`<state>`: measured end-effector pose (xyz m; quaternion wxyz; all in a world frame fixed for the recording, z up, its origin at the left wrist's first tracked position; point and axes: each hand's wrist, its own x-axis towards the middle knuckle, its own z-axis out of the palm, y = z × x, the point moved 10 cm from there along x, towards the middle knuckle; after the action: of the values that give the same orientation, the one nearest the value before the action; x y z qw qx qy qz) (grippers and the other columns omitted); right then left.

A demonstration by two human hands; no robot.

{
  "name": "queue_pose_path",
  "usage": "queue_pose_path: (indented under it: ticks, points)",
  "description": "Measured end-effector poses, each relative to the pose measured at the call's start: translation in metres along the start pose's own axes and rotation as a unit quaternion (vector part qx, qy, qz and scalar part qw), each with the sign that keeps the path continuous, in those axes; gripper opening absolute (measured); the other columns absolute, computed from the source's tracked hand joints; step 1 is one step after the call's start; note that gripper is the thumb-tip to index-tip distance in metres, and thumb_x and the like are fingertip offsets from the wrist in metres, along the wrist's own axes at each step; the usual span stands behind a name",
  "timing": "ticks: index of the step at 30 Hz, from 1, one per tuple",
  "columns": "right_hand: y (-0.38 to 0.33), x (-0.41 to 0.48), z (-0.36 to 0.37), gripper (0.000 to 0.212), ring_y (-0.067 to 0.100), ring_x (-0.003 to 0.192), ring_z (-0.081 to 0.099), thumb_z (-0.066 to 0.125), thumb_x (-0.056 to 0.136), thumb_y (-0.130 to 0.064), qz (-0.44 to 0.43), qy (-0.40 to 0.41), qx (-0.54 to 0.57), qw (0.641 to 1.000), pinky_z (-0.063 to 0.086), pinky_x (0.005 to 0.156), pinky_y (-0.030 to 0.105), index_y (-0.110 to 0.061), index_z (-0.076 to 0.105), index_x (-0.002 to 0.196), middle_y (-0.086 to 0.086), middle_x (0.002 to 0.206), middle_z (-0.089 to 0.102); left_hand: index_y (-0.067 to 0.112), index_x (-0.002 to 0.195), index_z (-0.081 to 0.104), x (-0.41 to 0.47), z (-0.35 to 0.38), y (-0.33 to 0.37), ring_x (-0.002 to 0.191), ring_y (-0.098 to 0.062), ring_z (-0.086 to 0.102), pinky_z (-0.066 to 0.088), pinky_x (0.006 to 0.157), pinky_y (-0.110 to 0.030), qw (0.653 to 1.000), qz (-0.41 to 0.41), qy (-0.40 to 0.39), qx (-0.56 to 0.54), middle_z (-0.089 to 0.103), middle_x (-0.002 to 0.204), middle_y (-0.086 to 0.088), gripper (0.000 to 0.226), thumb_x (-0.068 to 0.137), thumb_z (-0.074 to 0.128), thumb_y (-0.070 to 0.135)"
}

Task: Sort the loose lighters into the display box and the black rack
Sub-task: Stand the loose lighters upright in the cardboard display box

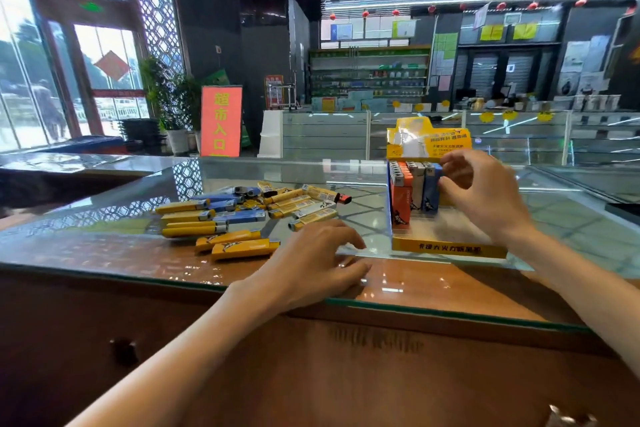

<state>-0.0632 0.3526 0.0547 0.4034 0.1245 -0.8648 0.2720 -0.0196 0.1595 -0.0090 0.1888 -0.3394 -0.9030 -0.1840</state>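
Glass-topped wooden counter [104, 246]. Yellow display box [446, 249] stood directly on the glass. Left of the box lay a heap of loose lighters [242, 211], mostly yellow, some blue, flat and overlapping. Left hand [311, 260] rested on the glass just left of the box's front corner.

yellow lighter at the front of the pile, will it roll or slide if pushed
The yellow lighter looks flat-sided, so it probably slides rather than rolls. The glass counter is glossy, so likely little grip. Its body seems rigid and light.
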Motion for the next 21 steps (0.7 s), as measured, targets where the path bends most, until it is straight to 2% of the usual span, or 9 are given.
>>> queue_pose_path:
  ticks: [3, 4, 8, 10, 13, 16, 19, 21]
  points:
    - [-0.046, -0.026, -0.001, 0.023, 0.009, 0.077, 0.057, 0.069, 0.081, -0.013, -0.082, -0.043, 0.018, 0.996, 0.042, 0.064, 0.008, -0.013, 0.062, 0.103, 0.000, 0.093, 0.062, 0.016, 0.108, 0.067, -0.016, -0.037, -0.022, 0.093, -0.002, 0.057, 0.040, 0.079, -0.008, 0.998, -0.011, 0.067, -0.009, 0.067, 0.104, 0.005, 0.027, 0.087, 0.062, 0.032]
    - [-0.061, -0.038, 0.004, 0.022, 0.003, 0.078, 0.056, 0.069, 0.081, -0.020, -0.105, -0.076, 0.039, 0.991, 0.043, 0.065, 0.006, -0.018, 0.062, 0.101, -0.005, 0.093, 0.060, 0.014, 0.105, 0.068, -0.024, -0.051, -0.034, 0.090, -0.004, 0.058, 0.040, 0.078, -0.008, 0.996, -0.024, 0.088, -0.009, 0.068, 0.101, 0.003, 0.022, 0.087, 0.064, 0.026]
    - [-0.104, -0.087, 0.043, 0.034, -0.005, 0.094, 0.054, 0.054, 0.079, -0.052, -0.170, -0.256, 0.081, 0.948, 0.044, 0.078, 0.011, -0.029, 0.065, 0.100, -0.020, 0.102, 0.058, 0.006, 0.107, 0.067, -0.056, -0.098, -0.109, 0.094, -0.016, 0.063, 0.050, 0.088, -0.038, 0.984, -0.125, 0.130, 0.010, 0.069, 0.103, -0.005, 0.020, 0.087, 0.063, 0.009]
    - [-0.108, -0.098, 0.056, 0.037, -0.005, 0.098, 0.054, 0.053, 0.077, -0.055, -0.180, -0.307, 0.078, 0.931, 0.045, 0.080, 0.014, -0.031, 0.066, 0.101, -0.020, 0.105, 0.058, 0.004, 0.109, 0.066, -0.070, -0.113, -0.145, 0.094, -0.021, 0.062, 0.050, 0.086, -0.040, 0.978, -0.171, 0.117, 0.020, 0.068, 0.104, -0.009, 0.021, 0.088, 0.061, 0.003]
    - [-0.105, -0.098, 0.055, 0.033, -0.005, 0.096, 0.056, 0.056, 0.077, -0.051, -0.172, -0.303, 0.102, 0.932, 0.046, 0.079, 0.012, -0.030, 0.068, 0.099, -0.019, 0.104, 0.061, 0.012, 0.108, 0.067, -0.083, -0.122, -0.173, 0.091, -0.019, 0.062, 0.042, 0.076, -0.028, 0.979, -0.180, 0.072, 0.059, 0.068, 0.102, -0.006, 0.023, 0.087, 0.063, 0.005]
    - [-0.105, -0.098, 0.055, 0.027, -0.006, 0.098, 0.056, 0.059, 0.079, -0.046, -0.173, -0.299, 0.110, 0.932, 0.044, 0.080, 0.010, -0.030, 0.069, 0.099, -0.021, 0.104, 0.061, 0.024, 0.109, 0.065, -0.088, -0.117, -0.174, 0.093, -0.016, 0.060, 0.041, 0.073, -0.025, 0.986, -0.150, 0.029, 0.060, 0.066, 0.105, -0.001, 0.030, 0.082, 0.069, 0.011]
    - [-0.103, -0.098, 0.056, 0.027, -0.007, 0.099, 0.055, 0.059, 0.078, -0.045, -0.162, -0.304, 0.113, 0.932, 0.044, 0.080, 0.009, -0.030, 0.068, 0.100, -0.022, 0.105, 0.060, 0.018, 0.114, 0.066, -0.086, -0.101, -0.167, 0.096, -0.014, 0.059, 0.044, 0.080, -0.027, 0.990, -0.118, -0.011, 0.081, 0.063, 0.110, 0.001, 0.033, 0.082, 0.069, 0.012]
    - [-0.102, -0.097, 0.057, 0.027, -0.008, 0.100, 0.054, 0.059, 0.079, -0.046, -0.157, -0.307, 0.111, 0.932, 0.044, 0.080, 0.009, -0.032, 0.068, 0.100, -0.024, 0.106, 0.059, 0.017, 0.117, 0.064, -0.083, -0.095, -0.171, 0.094, -0.014, 0.057, 0.042, 0.080, -0.024, 0.987, -0.125, -0.018, 0.104, 0.060, 0.110, 0.000, 0.035, 0.083, 0.069, 0.014]
